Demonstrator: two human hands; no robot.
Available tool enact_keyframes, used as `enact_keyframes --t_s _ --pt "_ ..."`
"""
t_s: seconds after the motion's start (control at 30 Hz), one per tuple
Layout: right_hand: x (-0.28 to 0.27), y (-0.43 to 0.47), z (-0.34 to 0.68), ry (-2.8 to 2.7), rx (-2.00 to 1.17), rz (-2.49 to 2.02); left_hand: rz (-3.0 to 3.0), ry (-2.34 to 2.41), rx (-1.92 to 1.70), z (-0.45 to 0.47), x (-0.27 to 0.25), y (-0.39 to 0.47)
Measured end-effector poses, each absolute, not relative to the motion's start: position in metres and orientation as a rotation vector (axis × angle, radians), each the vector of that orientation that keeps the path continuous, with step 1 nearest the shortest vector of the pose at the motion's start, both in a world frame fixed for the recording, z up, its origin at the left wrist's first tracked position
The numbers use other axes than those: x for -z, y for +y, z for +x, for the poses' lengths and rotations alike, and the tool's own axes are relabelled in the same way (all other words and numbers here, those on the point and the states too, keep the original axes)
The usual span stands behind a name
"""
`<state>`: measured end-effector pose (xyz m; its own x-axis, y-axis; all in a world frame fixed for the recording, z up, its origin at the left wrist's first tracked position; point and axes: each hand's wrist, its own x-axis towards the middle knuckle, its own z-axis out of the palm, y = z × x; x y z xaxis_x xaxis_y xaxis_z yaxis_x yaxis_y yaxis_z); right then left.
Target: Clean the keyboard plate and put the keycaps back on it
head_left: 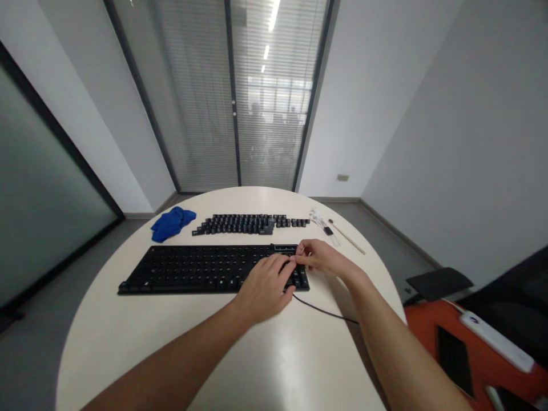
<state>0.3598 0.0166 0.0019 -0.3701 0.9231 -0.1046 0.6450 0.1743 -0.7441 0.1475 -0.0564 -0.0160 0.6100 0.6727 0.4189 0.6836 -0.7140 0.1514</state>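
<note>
A black keyboard (pixel 188 269) lies on the round table, with keycaps gone from much of its left and middle part. My left hand (pixel 266 285) rests palm down over its right part, fingers stretched out and spread. Beside it, my right hand (pixel 319 257) is closed in a pinch above the number pad, its fingertips close to the left hand's fingers. Whatever sits between those fingertips is too small to make out. Behind the keyboard, loose black keycaps (pixel 240 224) are laid out in rows in keyboard order.
A blue cloth (pixel 171 224) is at the table's back left. To the right lie a wire keycap puller (pixel 329 231), a whitish crumpled thing (pixel 315 216) and a thin brush (pixel 349 237). The cable (pixel 321 310) runs off the right edge. An orange chair (pixel 428 325) holds a power strip (pixel 496 339) and a phone (pixel 454 359).
</note>
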Motion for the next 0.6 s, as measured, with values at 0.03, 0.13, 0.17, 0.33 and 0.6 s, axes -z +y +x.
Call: enact_keyframes --t_s 0.03,0.13,0.17,0.33,0.6 --pt "-0.002 0.016 0.360 -2.090 -1.018 -1.490 -2.796 -1.178 0.711 0.147 0.016 -0.056" --pt "-0.004 0.015 0.362 -2.088 -1.047 -1.457 -2.792 -1.184 0.707 0.147 0.017 -0.056" --pt "-0.005 0.015 0.364 -2.095 -1.072 -1.430 -2.791 -1.185 0.704 0.147 0.017 -0.056" --pt "-0.006 0.017 0.375 -2.127 -1.176 -1.327 -2.800 -1.170 0.677 0.146 0.017 -0.056" --pt "-0.007 0.016 0.370 -2.103 -1.182 -1.328 -2.852 -1.109 0.590 0.145 0.015 -0.056"
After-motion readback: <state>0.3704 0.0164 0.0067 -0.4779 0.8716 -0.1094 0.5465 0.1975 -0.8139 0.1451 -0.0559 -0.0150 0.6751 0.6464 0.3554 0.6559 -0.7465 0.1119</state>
